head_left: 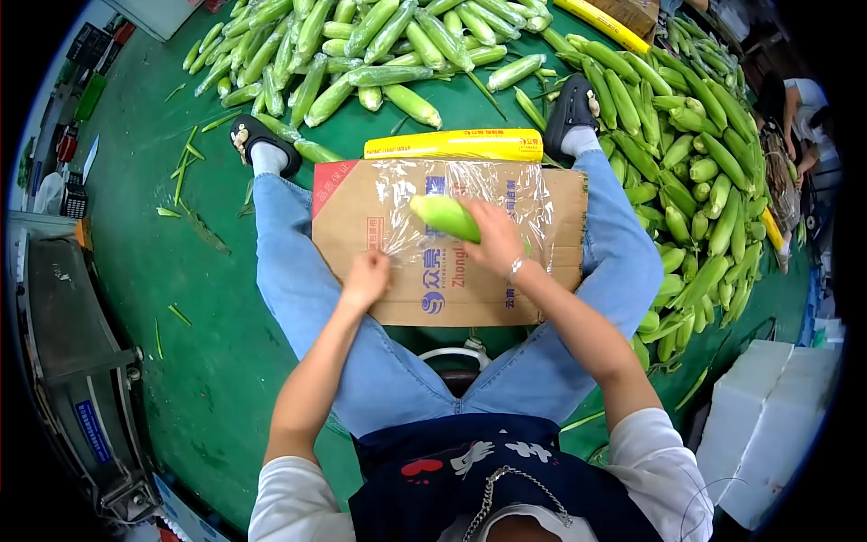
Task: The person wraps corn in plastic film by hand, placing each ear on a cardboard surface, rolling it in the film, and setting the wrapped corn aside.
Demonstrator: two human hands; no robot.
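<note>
An ear of corn (pixel 445 218) with a pale cut end and green husk is in my right hand (pixel 495 239), tilted above the cardboard box (pixel 348 212). Clear plastic film (pixel 533 203) lies wrinkled over the top of the box, beneath the corn. Near the film's lower left edge, my left hand (pixel 368 278) is closed, its fingers curled together; what they pinch is hidden. Along the box's far edge lies a yellow film roll (pixel 452 144) with red print.
Film-wrapped corn (pixel 361 63) is heaped on the green floor (pixel 226 298) ahead. A large pile of unwrapped corn (pixel 686 181) spreads at the right. White foam boxes (pixel 768 425) stand lower right, a metal machine (pixel 77 325) left. Another person (pixel 804 117) sits far right.
</note>
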